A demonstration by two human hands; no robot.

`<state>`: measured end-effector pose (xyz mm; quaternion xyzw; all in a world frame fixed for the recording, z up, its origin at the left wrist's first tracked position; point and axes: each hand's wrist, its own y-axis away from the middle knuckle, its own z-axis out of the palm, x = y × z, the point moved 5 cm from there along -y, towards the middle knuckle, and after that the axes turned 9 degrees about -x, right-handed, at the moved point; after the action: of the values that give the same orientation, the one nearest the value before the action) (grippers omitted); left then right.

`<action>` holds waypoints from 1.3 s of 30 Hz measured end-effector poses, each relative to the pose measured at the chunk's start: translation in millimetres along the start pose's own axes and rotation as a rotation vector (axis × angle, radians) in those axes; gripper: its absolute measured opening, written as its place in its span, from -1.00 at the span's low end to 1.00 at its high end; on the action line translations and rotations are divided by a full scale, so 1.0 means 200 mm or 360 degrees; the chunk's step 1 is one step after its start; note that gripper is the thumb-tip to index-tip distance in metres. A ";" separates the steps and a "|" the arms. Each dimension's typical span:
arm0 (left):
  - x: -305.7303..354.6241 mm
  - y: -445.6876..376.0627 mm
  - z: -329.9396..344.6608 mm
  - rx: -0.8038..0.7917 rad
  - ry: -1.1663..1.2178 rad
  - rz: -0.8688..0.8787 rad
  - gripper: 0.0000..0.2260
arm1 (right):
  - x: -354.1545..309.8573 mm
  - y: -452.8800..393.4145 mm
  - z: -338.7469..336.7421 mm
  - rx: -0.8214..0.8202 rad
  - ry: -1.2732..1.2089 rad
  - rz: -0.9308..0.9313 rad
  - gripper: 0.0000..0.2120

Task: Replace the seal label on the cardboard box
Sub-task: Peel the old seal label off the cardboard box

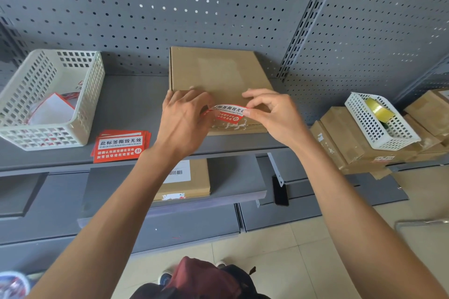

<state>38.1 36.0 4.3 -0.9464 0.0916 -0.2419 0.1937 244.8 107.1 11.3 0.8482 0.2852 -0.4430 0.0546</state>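
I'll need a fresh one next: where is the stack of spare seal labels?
In the head view, the stack of spare seal labels lies on the grey shelf, left of the cardboard box and just right of the large white basket.

On the shelf [136, 109] the cardboard box [218, 75] lies at the middle against the far pegboard [170, 7], with a stack of labels [120, 145] near-left of it, a basket [48, 94] at far left, and, to the right, boxes [352, 138] carrying a smaller basket [381, 126] with a tape roll [379, 109] in it.
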 end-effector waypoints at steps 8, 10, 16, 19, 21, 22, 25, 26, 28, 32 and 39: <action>0.01 0.01 -0.02 -0.0111 -0.0029 0.0014 -0.81 | -0.02 0.01 0.00 -0.0051 -0.0004 -0.0055 -0.82; 0.01 0.01 -0.02 -0.0127 -0.0034 0.0012 -0.79 | -0.02 0.01 0.01 -0.0057 0.0002 -0.0064 -0.82; -0.02 0.02 0.00 -0.0177 -0.0030 0.0014 -0.73 | -0.01 0.02 0.01 -0.0088 0.0037 -0.0074 -0.94; -0.02 0.02 0.00 -0.0191 -0.0043 0.0027 -0.71 | -0.02 0.02 0.01 -0.0123 0.0065 -0.0082 -0.95; -0.02 0.03 0.00 -0.0189 -0.0057 0.0044 -0.71 | -0.03 0.02 0.01 -0.0143 0.0075 -0.0090 -0.95; -0.02 0.03 0.01 -0.0188 -0.0060 0.0050 -0.71 | -0.03 0.02 0.01 -0.0148 0.0076 -0.0099 -0.94; -0.02 0.04 0.01 -0.0187 -0.0063 0.0048 -0.70 | -0.03 0.03 0.01 -0.0162 0.0086 -0.0115 -0.93; -0.02 0.04 0.01 -0.0184 -0.0067 0.0046 -0.69 | -0.03 0.03 0.02 -0.0166 0.0084 -0.0117 -0.93; -0.02 0.04 0.00 -0.0182 -0.0075 0.0041 -0.68 | -0.04 0.02 0.02 -0.0179 0.0083 -0.0119 -0.92; -0.02 0.06 0.01 -0.0191 -0.0073 0.0024 -0.60 | -0.04 0.03 0.02 -0.0214 0.0087 -0.0126 -0.85; 0.00 0.11 0.02 -0.0063 -0.0072 0.0012 -0.72 | -0.03 0.03 0.01 -0.0179 0.0065 -0.0120 -0.94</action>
<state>39.3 18.3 -8.1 -0.9549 0.0957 -0.2179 0.1778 244.0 98.1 12.8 0.8414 0.3423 -0.4106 0.0795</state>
